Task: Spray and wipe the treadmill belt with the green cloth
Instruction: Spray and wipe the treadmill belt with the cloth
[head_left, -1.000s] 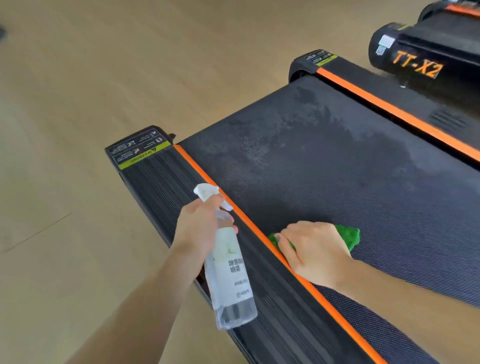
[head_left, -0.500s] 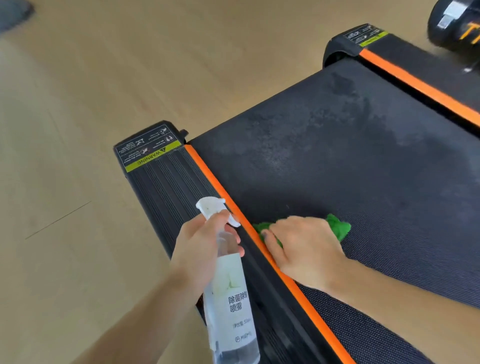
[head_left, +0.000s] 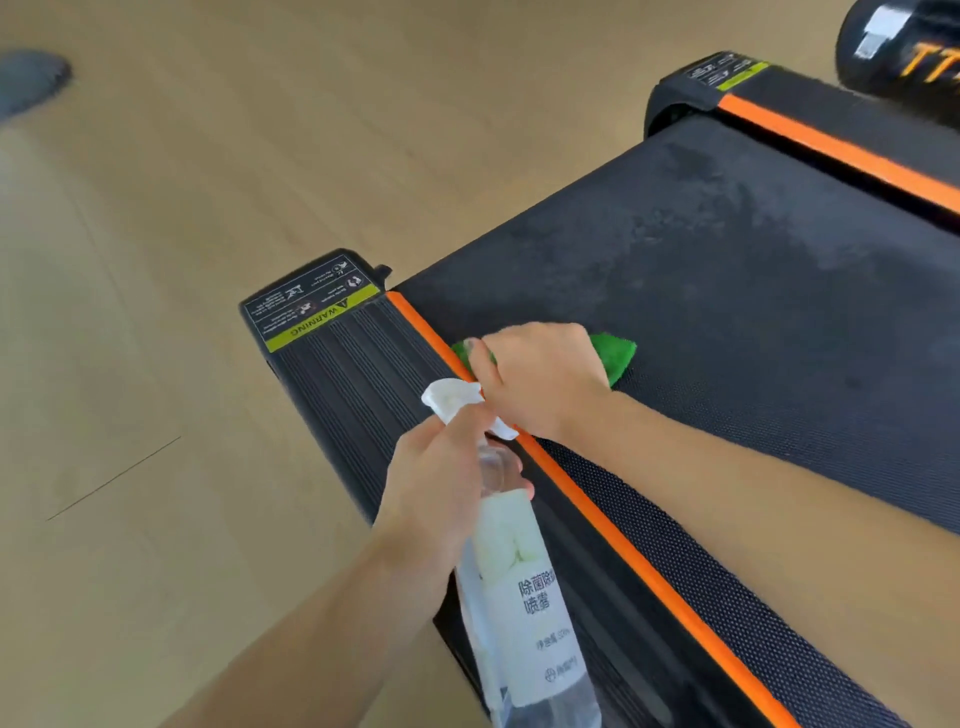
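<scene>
The black treadmill belt runs from the lower right to the rear end, with damp patches across its far part. My right hand presses the green cloth onto the belt beside the near orange strip; the cloth shows at both sides of the hand. My left hand grips the neck of a clear spray bottle with a white trigger head, held over the ribbed side rail.
A warning label caps the rail's end. A second orange strip and rail lie on the belt's far side, with a black roller-shaped part beyond. Wooden floor surrounds the treadmill; a dark object lies at far left.
My right hand has slid the cloth along the orange strip toward the belt's rear end. The bottle in my left hand has followed, closer to the right hand.
</scene>
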